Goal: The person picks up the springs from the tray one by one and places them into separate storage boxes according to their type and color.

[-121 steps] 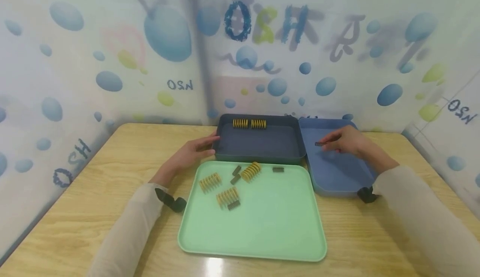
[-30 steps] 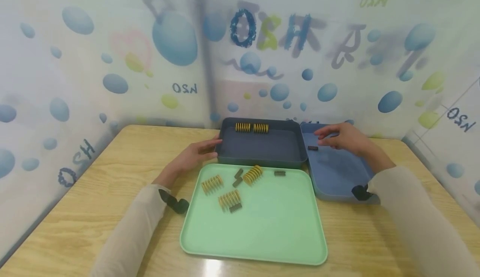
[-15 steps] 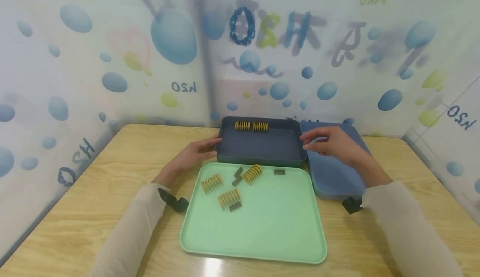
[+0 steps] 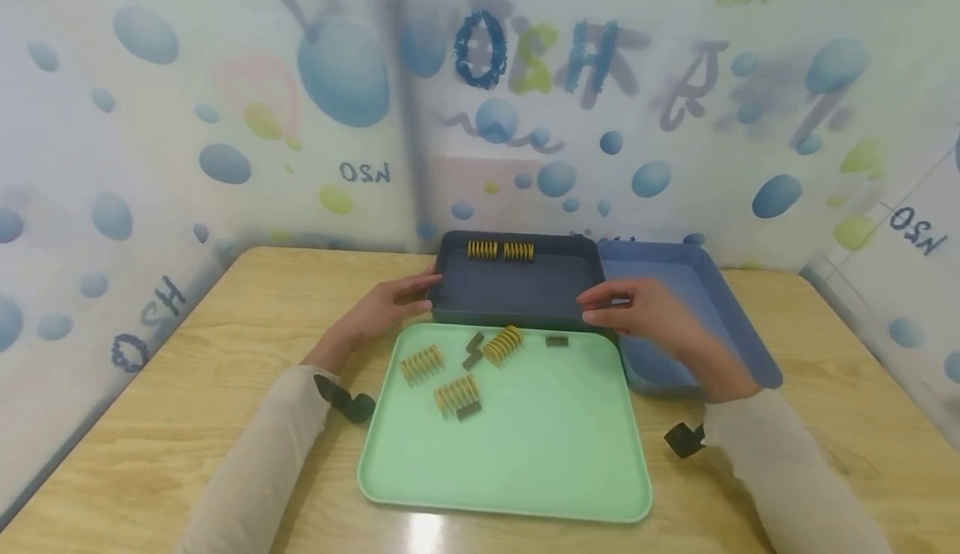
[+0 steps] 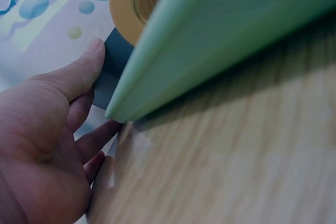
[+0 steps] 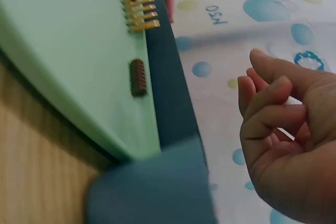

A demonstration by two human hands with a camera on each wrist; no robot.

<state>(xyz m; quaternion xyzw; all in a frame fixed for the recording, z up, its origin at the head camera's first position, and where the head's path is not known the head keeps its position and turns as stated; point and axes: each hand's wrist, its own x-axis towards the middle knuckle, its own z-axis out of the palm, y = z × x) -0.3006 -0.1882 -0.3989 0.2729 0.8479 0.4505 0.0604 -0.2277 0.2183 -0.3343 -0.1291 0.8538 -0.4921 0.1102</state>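
- Since four seconds ago, when the right hand (image 4: pixel 647 314) pinched a dark spring over the blue tray (image 4: pixel 678 264), it has come across to the near right corner of the dark tray (image 4: pixel 517 287).
- The dark spring seen lying in the blue tray a second ago is now out of sight; the right hand is in the way.
- The left hand (image 4: pixel 381 308) has stayed at the left end of the dark tray throughout.
- The right hand's grip is empty, thumb and curved fingertips apart, above and near a lone small spring (image 4: pixel 557 341) at the far edge of the green tray (image 4: pixel 547 446).
- The left hand's grip is parted too, thumb and fingers loosely spread, the thumb against the dark tray's side.
- Three yellow springs (image 4: pixel 456 394) and four small dark ones, the lone one included, lie in the green tray, as before.
- Two yellow coils (image 4: pixel 482 250) lie end to end along the dark tray's far wall.
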